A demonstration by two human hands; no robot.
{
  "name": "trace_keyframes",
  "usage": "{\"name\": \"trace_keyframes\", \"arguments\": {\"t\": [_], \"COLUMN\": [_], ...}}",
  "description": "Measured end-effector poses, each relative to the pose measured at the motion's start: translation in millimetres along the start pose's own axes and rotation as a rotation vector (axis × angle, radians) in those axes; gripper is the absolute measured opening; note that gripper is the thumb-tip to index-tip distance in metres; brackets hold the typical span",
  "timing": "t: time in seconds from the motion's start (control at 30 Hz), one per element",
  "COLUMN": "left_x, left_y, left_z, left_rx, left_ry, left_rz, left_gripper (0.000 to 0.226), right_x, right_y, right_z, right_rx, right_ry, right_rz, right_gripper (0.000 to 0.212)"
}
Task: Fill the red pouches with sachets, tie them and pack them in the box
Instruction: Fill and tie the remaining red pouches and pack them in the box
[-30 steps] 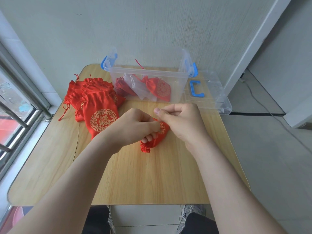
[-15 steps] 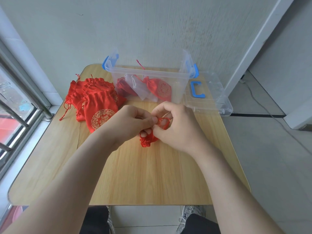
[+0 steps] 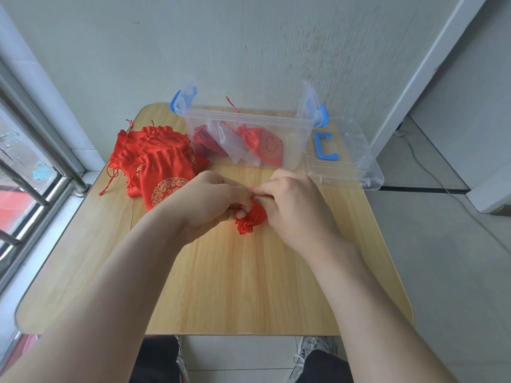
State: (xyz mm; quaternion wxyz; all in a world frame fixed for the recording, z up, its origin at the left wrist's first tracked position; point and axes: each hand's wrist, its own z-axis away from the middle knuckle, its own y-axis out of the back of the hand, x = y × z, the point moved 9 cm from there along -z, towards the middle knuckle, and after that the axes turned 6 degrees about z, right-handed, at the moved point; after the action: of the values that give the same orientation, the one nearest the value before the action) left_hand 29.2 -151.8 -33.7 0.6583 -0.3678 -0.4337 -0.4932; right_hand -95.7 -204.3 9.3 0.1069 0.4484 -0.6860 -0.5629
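A small red pouch (image 3: 250, 221) lies on the wooden table (image 3: 221, 286) at its middle, its gathered ruffled mouth pointing toward me. My left hand (image 3: 210, 201) and my right hand (image 3: 293, 205) both pinch it at the neck, fingertips meeting above it; the drawstring is mostly hidden by my fingers. A pile of flat red pouches (image 3: 157, 158) with gold emblems lies at the back left. The clear plastic box (image 3: 249, 134) with blue latches stands at the back, holding a tied red pouch (image 3: 265, 145), another dark red pouch (image 3: 204, 140) and clear sachets (image 3: 229, 142).
The box's clear lid (image 3: 345, 156) with a blue handle lies flat to the right of the box, overhanging the table's right edge. A window with metal bars (image 3: 25, 161) runs along the left. A wall stands right behind the table.
My hands have closed in over the pouch's neck, and my right hand has slid down over the pouch body. Less of the pouch shows than a second ago.
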Motion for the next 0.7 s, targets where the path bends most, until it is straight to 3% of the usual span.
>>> {"name": "trace_keyframes", "arguments": {"t": [0.13,0.3,0.47,0.7], "left_x": [9,24,30,29], "left_y": [17,24,17,8], "left_z": [3,10,11,11], "left_rx": [0.189,0.365,0.374,0.313], "left_ry": [-0.116,-0.29,-0.374,-0.383], "left_rz": [-0.088,-0.409,-0.582,-0.677], "left_gripper": [0.047,0.029,0.022,0.023], "right_x": [13,34,34,37], "right_y": [-4,-14,-23,-28], "right_z": [-1,3,11,15], "right_rx": [-0.036,-0.128,-0.222,-0.278], "right_ry": [-0.151,-0.415,-0.591,-0.696], "right_rz": [-0.048,-0.368,-0.608,-0.673], "right_gripper": [0.01,0.01,0.013,0.015]}}
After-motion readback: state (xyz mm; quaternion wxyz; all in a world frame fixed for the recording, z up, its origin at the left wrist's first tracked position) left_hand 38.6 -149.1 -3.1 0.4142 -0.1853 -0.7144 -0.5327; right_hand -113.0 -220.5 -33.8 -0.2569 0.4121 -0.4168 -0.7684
